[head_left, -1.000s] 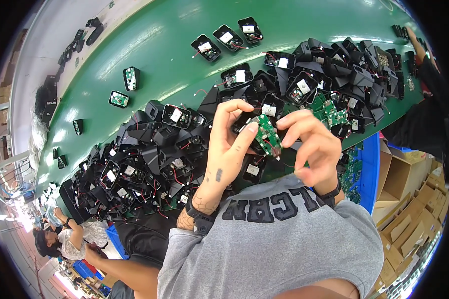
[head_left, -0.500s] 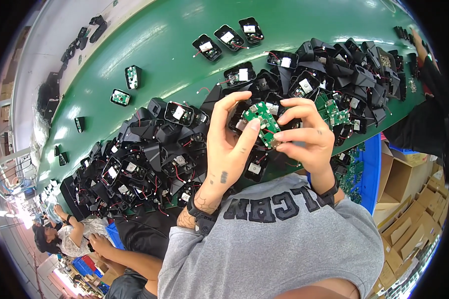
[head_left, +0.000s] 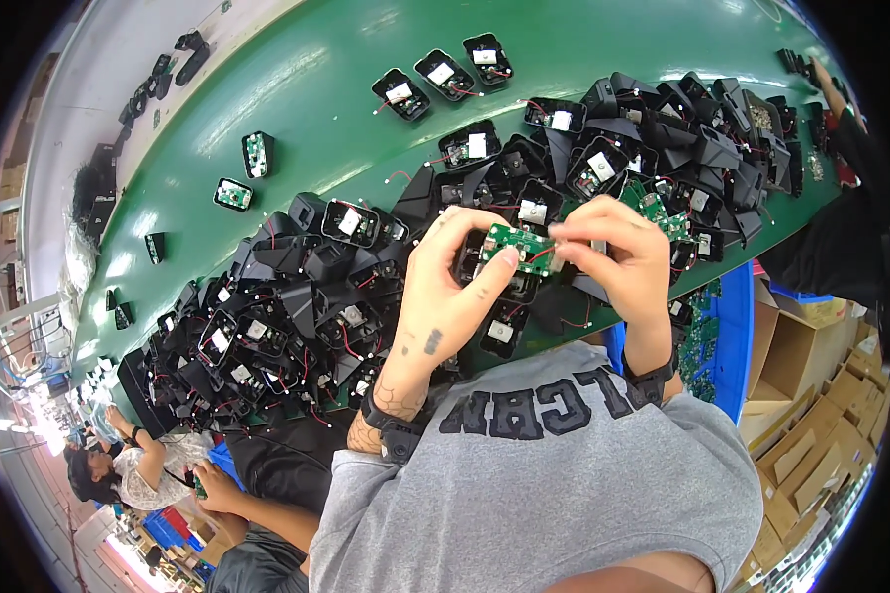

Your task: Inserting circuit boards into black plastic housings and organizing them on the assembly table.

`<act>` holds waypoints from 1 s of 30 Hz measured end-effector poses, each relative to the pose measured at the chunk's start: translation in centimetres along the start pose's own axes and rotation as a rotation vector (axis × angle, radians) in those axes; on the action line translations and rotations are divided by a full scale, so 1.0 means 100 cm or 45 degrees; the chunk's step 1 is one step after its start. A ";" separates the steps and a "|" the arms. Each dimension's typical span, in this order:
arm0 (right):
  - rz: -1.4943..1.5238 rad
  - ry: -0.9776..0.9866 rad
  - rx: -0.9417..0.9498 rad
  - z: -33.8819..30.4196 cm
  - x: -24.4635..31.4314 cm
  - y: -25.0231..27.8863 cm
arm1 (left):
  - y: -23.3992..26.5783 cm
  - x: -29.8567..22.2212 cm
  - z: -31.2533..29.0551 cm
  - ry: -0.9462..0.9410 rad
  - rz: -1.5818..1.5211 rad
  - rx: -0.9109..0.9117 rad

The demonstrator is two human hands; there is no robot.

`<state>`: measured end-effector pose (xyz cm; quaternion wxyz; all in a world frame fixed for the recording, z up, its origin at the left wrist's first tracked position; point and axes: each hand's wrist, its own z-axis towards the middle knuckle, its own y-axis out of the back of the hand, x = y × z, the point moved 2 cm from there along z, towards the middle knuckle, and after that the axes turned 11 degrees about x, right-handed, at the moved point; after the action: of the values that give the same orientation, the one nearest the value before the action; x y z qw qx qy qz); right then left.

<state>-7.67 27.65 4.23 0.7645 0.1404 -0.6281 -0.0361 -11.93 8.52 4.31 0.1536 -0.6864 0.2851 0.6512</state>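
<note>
My left hand [head_left: 443, 292] grips a green circuit board [head_left: 512, 240], its thumb lying across the face of the board. At the board's right end, my right hand [head_left: 621, 259] pinches a thin red wire [head_left: 541, 256] between thumb and fingers. The wire's tip is partly hidden by the fingertips. Below the hands lie black plastic housings, one of them an open housing [head_left: 505, 329] with a pale block inside. Another open housing [head_left: 534, 206] sits just beyond the board.
Heaped black housings [head_left: 287, 287] with red wires cover the green table [head_left: 336, 119] to the left. Loose green boards [head_left: 663, 208] lie on the right-hand pile. A blue bin [head_left: 737, 346] of boards and cardboard boxes [head_left: 821, 445] stand at right. A co-worker's hand [head_left: 218, 489] shows at lower left.
The circuit board has turned from a steep slant to nearly level. My right hand has moved from the board's edge to pinching the red wire at its right end.
</note>
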 end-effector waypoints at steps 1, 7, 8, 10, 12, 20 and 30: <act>-0.423 0.152 -0.085 0.001 0.006 0.001 | -0.001 -0.001 0.001 0.000 0.000 0.000; -0.141 0.418 -0.103 0.002 0.010 -0.018 | -0.002 -0.002 0.003 -0.272 0.172 -0.164; -0.112 0.367 -0.209 0.002 0.004 -0.021 | -0.003 -0.005 0.004 -0.336 0.208 -0.278; -0.101 0.288 -0.321 0.001 -0.001 -0.021 | -0.005 -0.004 0.002 -0.354 0.230 -0.320; -0.097 0.317 -0.308 0.001 -0.009 -0.020 | -0.006 -0.007 0.001 -0.357 0.275 -0.372; 0.261 0.116 -0.360 0.002 -0.011 -0.030 | -0.012 -0.006 -0.001 -0.296 0.274 -0.334; -0.158 0.023 -0.112 0.000 -0.011 -0.024 | -0.010 -0.008 -0.003 -0.451 0.423 -0.448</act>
<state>-7.56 25.58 2.51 0.7719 0.1455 -0.6090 -0.1097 -11.13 9.30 4.95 -0.0291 -0.5220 0.2450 0.8165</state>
